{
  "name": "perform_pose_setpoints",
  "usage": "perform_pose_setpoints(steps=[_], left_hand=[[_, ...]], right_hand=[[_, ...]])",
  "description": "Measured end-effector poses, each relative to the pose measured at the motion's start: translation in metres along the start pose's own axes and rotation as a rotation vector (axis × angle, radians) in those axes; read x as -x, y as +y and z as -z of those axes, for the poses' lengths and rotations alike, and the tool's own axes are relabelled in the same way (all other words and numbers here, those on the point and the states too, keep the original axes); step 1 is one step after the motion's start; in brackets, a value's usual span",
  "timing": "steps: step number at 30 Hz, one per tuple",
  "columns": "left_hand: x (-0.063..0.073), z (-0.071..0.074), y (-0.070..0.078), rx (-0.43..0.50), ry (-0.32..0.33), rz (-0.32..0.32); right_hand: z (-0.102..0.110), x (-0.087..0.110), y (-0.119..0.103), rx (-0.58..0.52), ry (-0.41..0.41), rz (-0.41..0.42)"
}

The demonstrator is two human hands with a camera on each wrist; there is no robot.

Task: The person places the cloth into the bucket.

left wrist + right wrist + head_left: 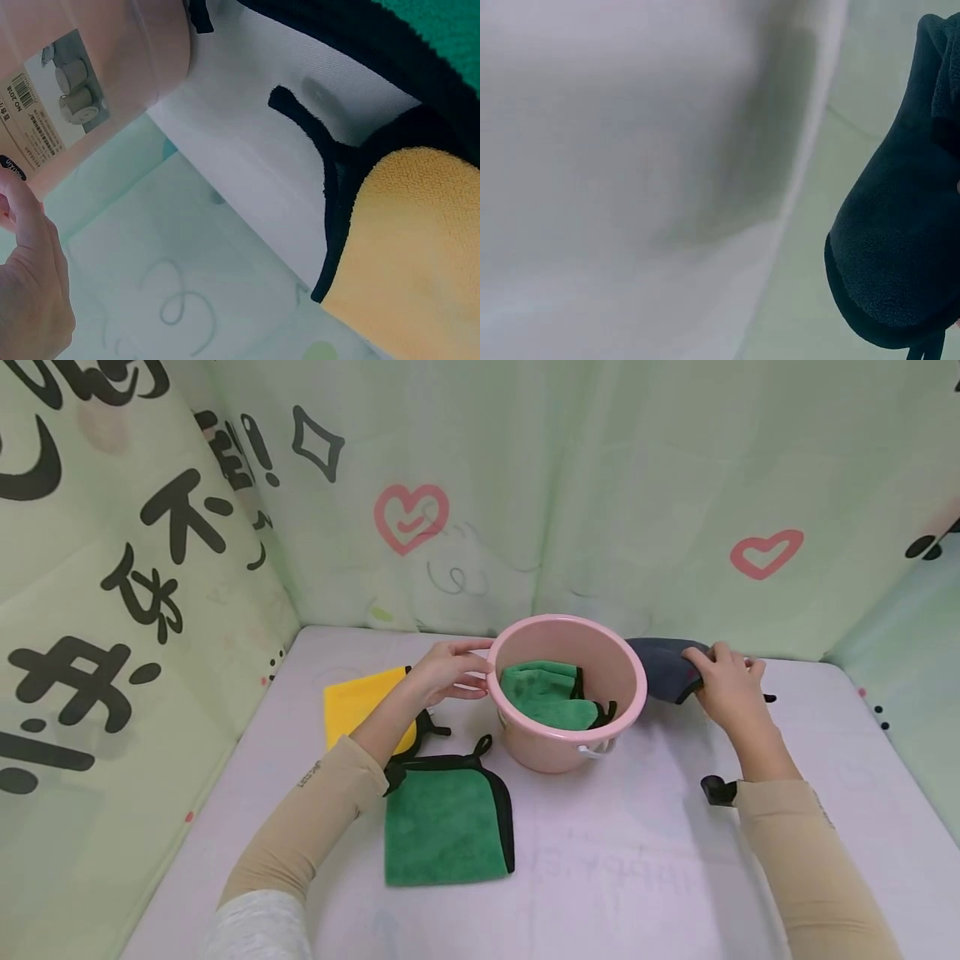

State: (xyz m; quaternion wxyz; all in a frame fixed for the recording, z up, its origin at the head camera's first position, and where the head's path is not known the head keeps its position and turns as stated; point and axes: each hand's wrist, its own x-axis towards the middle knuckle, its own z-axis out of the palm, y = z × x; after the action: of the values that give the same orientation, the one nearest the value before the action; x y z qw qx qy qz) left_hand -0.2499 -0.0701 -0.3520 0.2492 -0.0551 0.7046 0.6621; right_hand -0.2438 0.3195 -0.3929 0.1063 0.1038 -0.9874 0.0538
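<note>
A pink bucket (567,752) stands upright on the table, with a folded green cloth (543,693) inside it. My left hand (450,672) is at the bucket's left side, its extended fingers touching the wall near the rim. The left wrist view shows that hand (34,277) beside the bucket's label (52,101). To the right of the bucket, my right hand (727,685) grips a dark grey-blue cloth (663,668), raised off the table. In the right wrist view the cloth (900,232) hangs folded, and the hand is almost wholly out of frame.
A yellow cloth (360,697) with black edging lies left of the bucket, partly under my left forearm. In front of it another green cloth (450,827) lies flat. Patterned curtains (600,485) rise behind the table (615,877) and at its sides.
</note>
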Motion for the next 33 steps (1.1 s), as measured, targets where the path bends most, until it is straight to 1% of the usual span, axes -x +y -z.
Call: perform_pose_setpoints(steps=[5,10,13,16,20,26,30,33], left_hand=[[0.000,0.000,0.000,0.000,0.004,-0.003],[-0.001,0.000,0.000,-0.002,0.004,0.001],[-0.001,0.000,0.000,-0.003,-0.001,0.001],[-0.002,0.001,0.000,0.001,-0.002,0.004],[-0.002,0.001,0.000,0.004,0.001,0.004],[-0.002,0.001,0.000,0.000,0.002,0.002],[-0.001,0.000,0.000,-0.007,0.006,0.004],[0.000,0.000,0.001,-0.008,0.010,0.007]], right_hand=[[0.027,-0.006,-0.009,-0.005,0.116,0.050],[0.053,-0.010,-0.025,-0.002,0.218,0.107],[0.065,-0.012,-0.035,0.001,0.269,0.145],[0.073,-0.013,-0.046,0.001,0.312,0.203],[0.076,-0.013,-0.059,0.012,0.358,0.288],[0.071,-0.014,-0.075,0.033,0.402,0.403],[0.065,-0.013,-0.087,0.053,0.405,0.482],[0.062,-0.012,-0.096,0.072,0.371,0.522]])
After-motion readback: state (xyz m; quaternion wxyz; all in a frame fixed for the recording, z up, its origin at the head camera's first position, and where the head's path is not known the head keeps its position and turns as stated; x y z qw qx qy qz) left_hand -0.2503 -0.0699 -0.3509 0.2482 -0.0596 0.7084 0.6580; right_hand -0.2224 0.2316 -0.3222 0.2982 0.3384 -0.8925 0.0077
